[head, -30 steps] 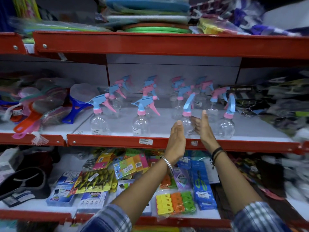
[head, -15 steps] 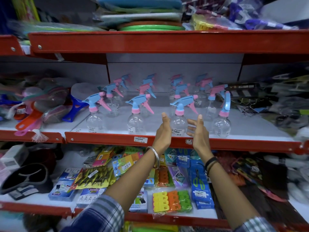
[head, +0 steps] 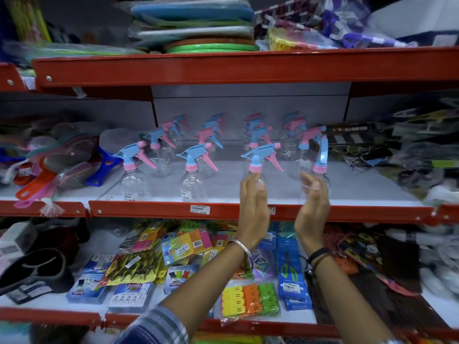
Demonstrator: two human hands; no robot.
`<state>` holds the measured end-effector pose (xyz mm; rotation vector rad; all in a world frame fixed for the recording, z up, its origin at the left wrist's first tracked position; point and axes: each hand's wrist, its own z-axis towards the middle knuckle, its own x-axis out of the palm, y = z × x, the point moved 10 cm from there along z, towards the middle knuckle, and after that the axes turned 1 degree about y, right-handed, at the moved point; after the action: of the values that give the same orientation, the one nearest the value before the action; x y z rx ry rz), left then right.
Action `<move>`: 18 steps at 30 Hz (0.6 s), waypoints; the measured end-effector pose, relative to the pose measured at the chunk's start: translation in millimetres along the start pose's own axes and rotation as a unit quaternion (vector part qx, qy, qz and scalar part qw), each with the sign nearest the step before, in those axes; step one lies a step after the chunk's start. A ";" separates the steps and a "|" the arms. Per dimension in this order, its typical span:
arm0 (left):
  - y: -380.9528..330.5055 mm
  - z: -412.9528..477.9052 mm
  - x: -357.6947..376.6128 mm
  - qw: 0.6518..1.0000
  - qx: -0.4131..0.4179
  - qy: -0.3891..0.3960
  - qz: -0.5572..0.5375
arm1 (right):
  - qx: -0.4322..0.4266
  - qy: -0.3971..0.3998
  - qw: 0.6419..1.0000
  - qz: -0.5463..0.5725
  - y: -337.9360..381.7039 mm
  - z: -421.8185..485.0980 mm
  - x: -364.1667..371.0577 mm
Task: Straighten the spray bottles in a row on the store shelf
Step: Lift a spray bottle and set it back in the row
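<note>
The front row of spray bottles stands along the edge of the grey shelf [head: 360, 192]. The third bottle [head: 258, 167] faces the same way as the two to its left, nozzle left and trigger right. The fourth bottle [head: 321, 165] is turned out of line, its head seen almost end-on.

My left hand [head: 253, 207] is open, fingers extended, at the third bottle's body; contact cannot be confirmed. My right hand [head: 314, 202] is open and loosely curled in front of the fourth bottle, gripping nothing.

Step in hand, as I judge it: the third bottle is aligned; the fourth is next. The next move calls for a light grip on its body and a twist until its nozzle matches the row.

Further rows stand behind, to the back panel. A red rail [head: 149, 211] fronts the shelf; packaged goods fill the shelf below.
</note>
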<state>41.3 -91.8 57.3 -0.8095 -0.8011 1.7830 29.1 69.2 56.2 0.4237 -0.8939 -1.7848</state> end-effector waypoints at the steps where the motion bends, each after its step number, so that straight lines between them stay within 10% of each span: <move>1: -0.7 -1.7 16.1 0.999 -0.007 0.041 0.005 | -0.006 -0.030 0.999 0.010 -1.7 6.6 -14.6; 7: 7.7 -14.1 106.2 0.969 -0.128 0.209 -0.019 | 0.179 -0.005 0.984 -0.016 -71.2 52.6 -49.9; 11: 8.5 -13.8 128.5 0.967 -0.151 0.202 -0.035 | 0.239 0.166 0.954 -0.071 -89.3 63.0 -34.1; 18: 12.1 -2.2 130.2 0.965 -0.189 0.175 -0.050 | 0.253 0.127 0.959 -0.025 -83.8 54.8 -52.7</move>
<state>-1.5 27.4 24.6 -1.2717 -0.9357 1.3595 -40.5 152.2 23.5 0.9886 -1.1574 -1.4856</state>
